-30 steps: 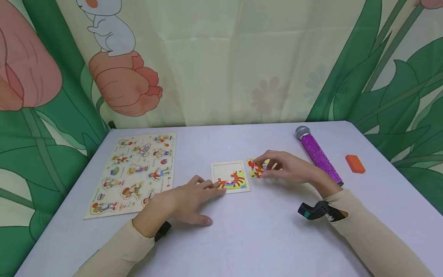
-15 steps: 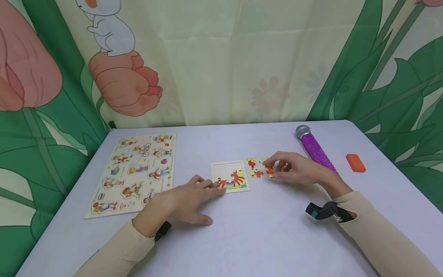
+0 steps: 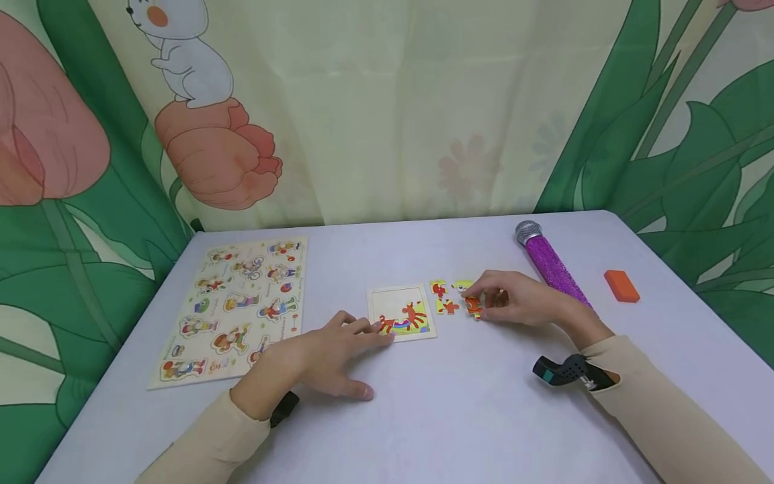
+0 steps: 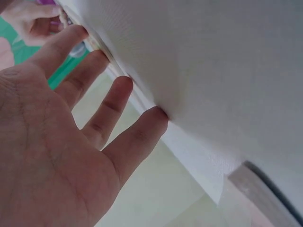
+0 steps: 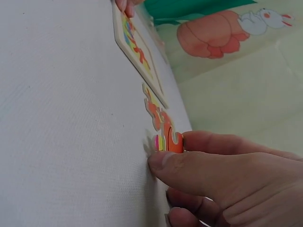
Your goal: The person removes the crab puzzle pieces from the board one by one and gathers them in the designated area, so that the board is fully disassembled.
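My right hand (image 3: pixel 523 300) has shifted rightward, pinching a red-orange jigsaw piece (image 3: pixel 474 308) by its edges, seemingly for control, beside loose pieces (image 3: pixel 448 308) on the desk (image 3: pixel 435 410). My left hand (image 3: pixel 335 356), fingers spread, touches the puzzle tray (image 3: pixel 392 301), apparently steadying it.

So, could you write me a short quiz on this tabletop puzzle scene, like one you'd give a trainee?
1. True or false: the right hand pinches a flat orange-red jigsaw piece.
2. Which hand touches the square pale wooden puzzle frame?
3. Which lies nearest the rectangular orange block: A) the large cream picture board, B) the glittery purple microphone, C) the puzzle frame?

Key: 1. True. 2. The left hand. 3. B.
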Demonstrator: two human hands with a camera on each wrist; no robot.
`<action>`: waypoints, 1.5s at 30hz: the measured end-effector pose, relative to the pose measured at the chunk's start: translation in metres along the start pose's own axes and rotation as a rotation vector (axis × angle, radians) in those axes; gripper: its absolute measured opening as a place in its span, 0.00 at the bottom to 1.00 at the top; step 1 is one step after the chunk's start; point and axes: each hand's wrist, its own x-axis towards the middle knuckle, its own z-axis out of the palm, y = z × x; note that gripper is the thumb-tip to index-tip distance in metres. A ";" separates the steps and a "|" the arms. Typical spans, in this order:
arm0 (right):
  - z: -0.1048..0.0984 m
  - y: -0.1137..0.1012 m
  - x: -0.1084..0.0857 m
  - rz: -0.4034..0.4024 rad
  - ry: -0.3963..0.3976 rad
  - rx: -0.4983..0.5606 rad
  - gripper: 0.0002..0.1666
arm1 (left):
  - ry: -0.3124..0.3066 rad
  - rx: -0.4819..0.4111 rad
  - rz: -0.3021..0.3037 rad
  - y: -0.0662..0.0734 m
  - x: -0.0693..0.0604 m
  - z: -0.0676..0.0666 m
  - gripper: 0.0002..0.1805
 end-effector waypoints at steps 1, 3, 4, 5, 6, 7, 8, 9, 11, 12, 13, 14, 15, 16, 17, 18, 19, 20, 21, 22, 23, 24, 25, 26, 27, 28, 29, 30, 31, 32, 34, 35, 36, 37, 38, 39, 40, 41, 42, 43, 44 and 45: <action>0.001 0.000 -0.001 0.006 -0.006 -0.002 0.23 | -0.001 -0.005 0.004 0.000 0.000 0.001 0.46; 0.002 0.000 -0.002 0.022 -0.012 -0.006 0.23 | 0.000 -0.009 0.016 0.000 0.001 0.003 0.46; 0.002 -0.001 -0.003 0.028 -0.012 -0.005 0.23 | -0.001 -0.009 0.018 0.000 0.001 0.003 0.46; 0.002 -0.001 -0.003 0.035 -0.012 -0.002 0.23 | -0.001 -0.005 0.020 0.000 0.001 0.003 0.46; 0.003 -0.001 -0.003 0.040 -0.011 0.001 0.23 | -0.002 -0.002 0.022 0.000 0.001 0.003 0.46; 0.003 -0.002 -0.003 0.044 -0.011 0.003 0.23 | -0.003 0.000 0.021 0.001 0.001 0.003 0.46; 0.003 -0.002 -0.003 0.046 -0.011 0.003 0.23 | -0.005 0.003 0.020 0.001 0.000 0.002 0.46; 0.003 -0.002 -0.002 0.048 -0.011 0.002 0.23 | -0.007 0.003 0.015 0.001 0.000 0.002 0.46; 0.003 -0.002 -0.001 0.048 -0.011 -0.007 0.20 | -0.011 0.005 0.009 0.001 -0.001 0.001 0.46; 0.003 -0.003 -0.001 0.051 -0.011 -0.016 0.19 | -0.011 0.006 0.007 0.001 -0.001 0.000 0.46; 0.003 -0.003 -0.001 0.053 -0.010 -0.024 0.18 | -0.011 0.006 0.004 0.001 -0.001 0.000 0.46; 0.002 -0.004 -0.001 0.056 -0.009 -0.030 0.17 | -0.011 0.006 0.004 0.001 -0.002 0.000 0.46; 0.002 -0.004 -0.001 0.061 -0.008 -0.036 0.16 | -0.009 0.009 0.005 0.001 -0.002 0.000 0.46; 0.002 -0.004 -0.001 0.066 -0.008 -0.043 0.15 | -0.006 0.010 0.008 0.001 -0.001 0.000 0.46; 0.001 -0.004 -0.002 0.071 -0.007 -0.050 0.15 | -0.004 0.013 0.014 0.000 0.000 0.000 0.46; 0.000 -0.005 -0.002 0.079 -0.010 -0.053 0.15 | -0.003 0.014 0.016 0.000 0.000 0.000 0.46; 0.000 -0.005 -0.002 0.080 -0.011 -0.054 0.15 | -0.003 0.013 0.017 0.000 0.001 0.000 0.46; -0.001 -0.005 -0.002 0.083 -0.014 -0.058 0.15 | -0.003 0.014 0.020 0.000 0.001 0.000 0.46; -0.001 -0.005 -0.002 0.087 -0.017 -0.062 0.15 | -0.003 0.016 0.022 0.000 0.002 0.000 0.46; -0.002 -0.006 -0.002 0.089 -0.021 -0.066 0.15 | -0.005 0.017 0.024 0.001 0.002 0.000 0.46; -0.003 -0.006 -0.002 0.093 -0.023 -0.072 0.15 | -0.006 0.018 0.024 0.001 0.002 0.000 0.46; -0.004 -0.007 -0.002 0.094 -0.023 -0.079 0.15 | -0.007 0.019 0.022 0.001 0.002 0.000 0.46; -0.005 -0.008 -0.001 0.094 -0.021 -0.085 0.15 | -0.009 0.022 0.018 0.001 0.002 0.000 0.46; -0.006 -0.010 0.000 0.093 -0.017 -0.092 0.15 | -0.011 0.025 0.014 0.001 0.002 0.000 0.46; -0.007 -0.011 0.002 0.091 -0.011 -0.096 0.15 | -0.011 0.029 0.010 0.001 0.001 0.000 0.46; -0.007 -0.013 0.003 0.087 -0.005 -0.099 0.15 | -0.012 0.029 0.007 0.001 0.001 0.000 0.46; -0.008 -0.014 0.004 0.084 0.002 -0.104 0.15 | -0.012 0.027 0.004 0.001 0.001 0.000 0.46; -0.009 -0.016 0.006 0.077 0.007 -0.105 0.15 | -0.012 0.025 0.003 0.001 0.001 0.000 0.46; -0.009 -0.017 0.008 0.069 0.011 -0.103 0.15 | -0.012 0.022 0.003 0.001 0.000 0.000 0.46; -0.008 -0.019 0.009 0.060 0.014 -0.100 0.15 | -0.010 0.019 0.007 0.001 0.000 0.000 0.45; -0.008 -0.022 0.012 0.037 0.015 -0.093 0.15 | -0.009 0.014 0.013 0.001 0.000 0.000 0.45; -0.007 -0.024 0.014 0.027 0.014 -0.091 0.14 | -0.008 0.016 0.017 0.002 0.000 0.000 0.45; -0.006 -0.026 0.016 0.016 0.012 -0.089 0.14 | -0.008 0.022 0.018 0.002 0.001 0.000 0.45; -0.006 -0.027 0.018 0.008 0.009 -0.087 0.14 | -0.007 0.031 0.019 0.002 0.001 0.000 0.45; -0.005 -0.029 0.020 0.002 0.005 -0.085 0.14 | -0.007 0.042 0.017 0.002 0.001 0.000 0.45; -0.004 -0.031 0.022 -0.004 0.001 -0.083 0.14 | -0.007 0.056 0.014 0.003 0.002 -0.001 0.45; -0.003 -0.032 0.025 -0.008 -0.004 -0.081 0.14 | -0.008 0.071 0.012 0.003 0.002 -0.001 0.45; -0.002 -0.034 0.027 -0.015 -0.009 -0.077 0.14 | -0.009 0.087 0.009 0.003 0.003 -0.002 0.45; -0.001 -0.036 0.029 -0.022 -0.013 -0.071 0.13 | -0.012 0.099 0.005 0.003 0.003 -0.003 0.44; 0.000 -0.037 0.031 -0.026 -0.018 -0.064 0.14 | -0.013 0.106 0.002 0.004 0.004 -0.003 0.44; 0.001 -0.038 0.033 -0.028 -0.021 -0.059 0.14 | -0.013 0.111 0.003 0.004 0.004 -0.004 0.43; 0.002 -0.040 0.034 -0.032 -0.026 -0.051 0.14 | -0.014 0.110 0.004 0.004 0.004 -0.004 0.43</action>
